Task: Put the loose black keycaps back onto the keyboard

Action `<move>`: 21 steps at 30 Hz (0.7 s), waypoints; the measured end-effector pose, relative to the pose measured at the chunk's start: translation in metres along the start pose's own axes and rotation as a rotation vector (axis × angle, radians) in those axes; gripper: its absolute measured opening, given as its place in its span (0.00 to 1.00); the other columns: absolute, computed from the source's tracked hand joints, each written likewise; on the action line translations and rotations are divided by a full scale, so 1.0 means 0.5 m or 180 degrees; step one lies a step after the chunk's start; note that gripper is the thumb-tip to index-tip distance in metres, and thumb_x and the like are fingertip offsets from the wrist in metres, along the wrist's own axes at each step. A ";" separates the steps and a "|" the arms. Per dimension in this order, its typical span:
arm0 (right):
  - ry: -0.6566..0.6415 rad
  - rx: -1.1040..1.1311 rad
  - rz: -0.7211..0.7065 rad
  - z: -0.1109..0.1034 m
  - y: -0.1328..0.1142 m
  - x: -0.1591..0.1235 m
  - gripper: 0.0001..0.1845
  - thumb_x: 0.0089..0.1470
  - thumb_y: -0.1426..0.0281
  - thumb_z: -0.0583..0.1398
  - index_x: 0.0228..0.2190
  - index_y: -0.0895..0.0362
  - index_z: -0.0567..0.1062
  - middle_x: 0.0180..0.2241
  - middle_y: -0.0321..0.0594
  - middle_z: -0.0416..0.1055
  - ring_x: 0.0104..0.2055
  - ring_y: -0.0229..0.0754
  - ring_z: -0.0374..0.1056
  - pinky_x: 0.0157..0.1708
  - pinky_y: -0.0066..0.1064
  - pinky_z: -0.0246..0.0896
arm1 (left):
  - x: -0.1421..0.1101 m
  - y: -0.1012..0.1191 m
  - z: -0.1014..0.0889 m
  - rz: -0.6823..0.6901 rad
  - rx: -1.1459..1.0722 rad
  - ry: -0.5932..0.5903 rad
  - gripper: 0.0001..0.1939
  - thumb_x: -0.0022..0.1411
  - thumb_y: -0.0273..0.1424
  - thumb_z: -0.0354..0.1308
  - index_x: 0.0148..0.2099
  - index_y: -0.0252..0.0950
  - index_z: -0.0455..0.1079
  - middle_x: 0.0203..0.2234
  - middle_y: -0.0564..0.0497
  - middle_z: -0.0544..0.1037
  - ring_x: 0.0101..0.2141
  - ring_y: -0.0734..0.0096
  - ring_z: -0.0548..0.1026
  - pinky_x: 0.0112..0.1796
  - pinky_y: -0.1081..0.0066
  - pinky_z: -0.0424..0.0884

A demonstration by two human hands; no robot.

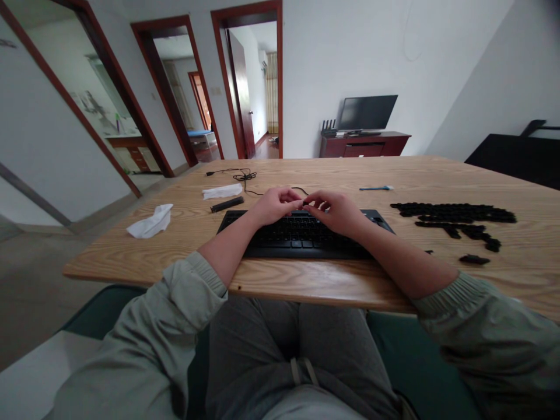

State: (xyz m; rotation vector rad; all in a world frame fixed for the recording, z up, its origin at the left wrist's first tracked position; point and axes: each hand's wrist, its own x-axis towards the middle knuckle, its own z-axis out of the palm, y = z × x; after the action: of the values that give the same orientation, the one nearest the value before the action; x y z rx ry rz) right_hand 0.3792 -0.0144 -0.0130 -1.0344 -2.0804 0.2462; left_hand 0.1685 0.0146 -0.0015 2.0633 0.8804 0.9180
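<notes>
Both hands are over the far part of a black keyboard (301, 236), which lies flat on the wooden table (332, 280) beneath and just nearer than them. Its long axis runs from the left-hand side to the right-hand side, roughly along the table's near edge; its long front edge faces the person, and a thin black cable (245, 176) lies beyond it, coiled past the left hand.

The left hand (275, 205) and right hand (336, 212) are partly curled, thumbs and forefingers drawn nearly together, the fingertips of the two meeting. A small dark piece (305, 203) shows between those fingertips — I cannot tell whether one hand or both grip it, and it is too small to tell which way it points.

Left of the left hand lie a dark bar (227, 204), a folded white tissue (222, 191) and, farther out, a crumpled tissue (151, 221). Beyond the right hand and to its right is a blue-handled brush (375, 188). Well to the right hand's right — close-set rows of black keycaps (455, 213), with a longer black piece (475, 259) lying apart on their near side.
</notes>
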 end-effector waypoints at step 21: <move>-0.1000 -0.1216 -0.0201 -0.005 0.029 0.017 0.16 0.58 0.70 0.59 0.45 0.54 0.82 0.38 0.43 0.79 0.39 0.45 0.73 0.44 0.33 0.64 | 0.003 -0.012 -0.026 0.0164 0.0327 0.0489 0.14 0.58 0.37 0.63 0.39 0.30 0.76 0.31 0.47 0.80 0.29 0.73 0.74 0.32 0.72 0.68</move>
State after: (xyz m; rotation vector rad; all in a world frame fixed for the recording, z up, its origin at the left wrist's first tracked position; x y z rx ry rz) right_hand 0.3863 0.0007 -0.0136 -1.2109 -2.5056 -0.0280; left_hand 0.1570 0.0231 0.0005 2.1329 0.9769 1.0913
